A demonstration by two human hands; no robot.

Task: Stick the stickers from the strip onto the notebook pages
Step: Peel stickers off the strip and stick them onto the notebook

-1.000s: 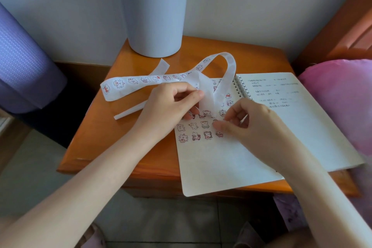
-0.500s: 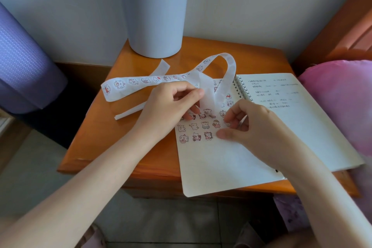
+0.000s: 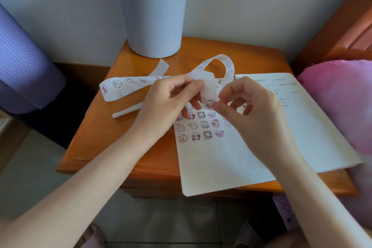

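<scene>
- writing: the right page of the notebook (image 3: pixel 221 163) carries handwritten lines, too small to read; no brand or label is legible.
- strip (image 3: pixel 128 84): printed with cartoon animals, it loops above the notebook's spine – its long end lies across the table (image 3: pixel 96 147) to the left.
- left hand (image 3: pixel 167 100): thumb and forefinger pinch the strip near its hanging end.
- right hand (image 3: pixel 251 110): fingers curled, thumb and fingertip pinching the sticker (image 3: pixel 209 103) at that end.
- rows of stickers (image 3: pixel 201 127) sit on the left page, just below both hands.
- edges: the left page overhangs the table's front edge – bare tabletop shows left of the notebook.
- bin (image 3: pixel 153 16): stands at the table's back edge.
</scene>
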